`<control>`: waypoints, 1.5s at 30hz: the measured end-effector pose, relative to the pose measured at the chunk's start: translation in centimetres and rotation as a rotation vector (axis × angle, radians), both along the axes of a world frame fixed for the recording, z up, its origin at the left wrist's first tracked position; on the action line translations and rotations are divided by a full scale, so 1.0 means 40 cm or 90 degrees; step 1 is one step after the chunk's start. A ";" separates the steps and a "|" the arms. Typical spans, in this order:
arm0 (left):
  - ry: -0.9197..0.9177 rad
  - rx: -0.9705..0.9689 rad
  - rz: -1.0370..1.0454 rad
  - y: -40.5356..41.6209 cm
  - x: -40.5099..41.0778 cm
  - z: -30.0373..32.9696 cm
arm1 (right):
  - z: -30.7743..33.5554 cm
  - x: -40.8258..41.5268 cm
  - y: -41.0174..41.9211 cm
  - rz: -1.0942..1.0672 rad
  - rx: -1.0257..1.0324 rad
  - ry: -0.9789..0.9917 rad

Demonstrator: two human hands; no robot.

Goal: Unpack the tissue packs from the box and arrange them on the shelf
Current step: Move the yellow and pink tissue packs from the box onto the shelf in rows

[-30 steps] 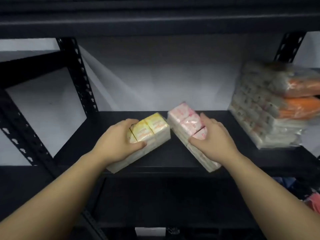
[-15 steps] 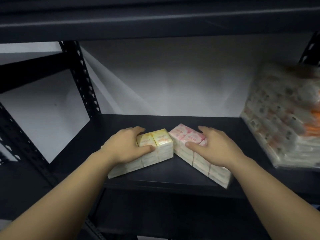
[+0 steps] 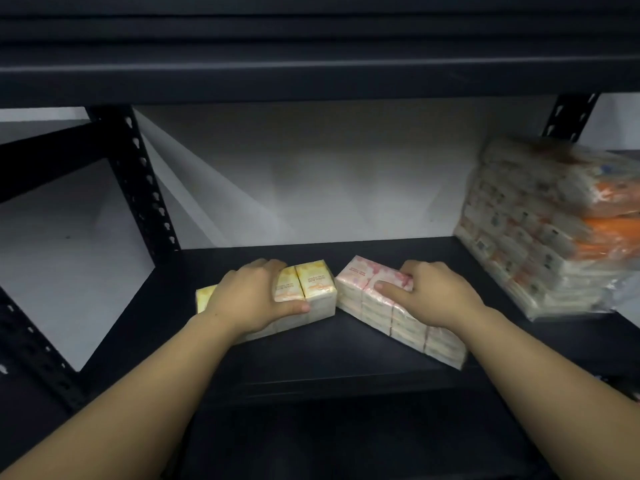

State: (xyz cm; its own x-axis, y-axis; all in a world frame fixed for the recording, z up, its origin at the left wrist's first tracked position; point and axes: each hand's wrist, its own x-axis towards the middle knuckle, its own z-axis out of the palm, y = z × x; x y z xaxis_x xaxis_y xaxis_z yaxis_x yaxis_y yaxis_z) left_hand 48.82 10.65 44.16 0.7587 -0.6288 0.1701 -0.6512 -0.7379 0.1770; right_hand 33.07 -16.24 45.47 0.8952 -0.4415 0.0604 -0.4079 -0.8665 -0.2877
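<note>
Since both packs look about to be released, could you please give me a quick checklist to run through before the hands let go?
1. Yellow tissue pack resting on shelf: ok.
2. Pink tissue pack fully on shelf: ok, though near the front edge.
3. Packs aligned with each other: not ok, angled in a V.
4. Left hand and right hand steadying packs: ok.
5. Clearance from orange stack: ok.

The shelf (image 3: 346, 348) looks like matt dark-painted metal, its perforated upright (image 3: 145, 188) likewise. The yellow tissue pack (image 3: 317, 289) and pink tissue pack (image 3: 356, 282) wear glossy clear plastic film; the orange-and-white stack (image 3: 540, 237) has crinkled shiny plastic wrap.
</note>
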 end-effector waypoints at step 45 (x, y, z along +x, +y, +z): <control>0.067 -0.117 -0.091 -0.233 -0.072 0.016 | -0.051 -0.133 -0.102 -0.137 0.166 -0.213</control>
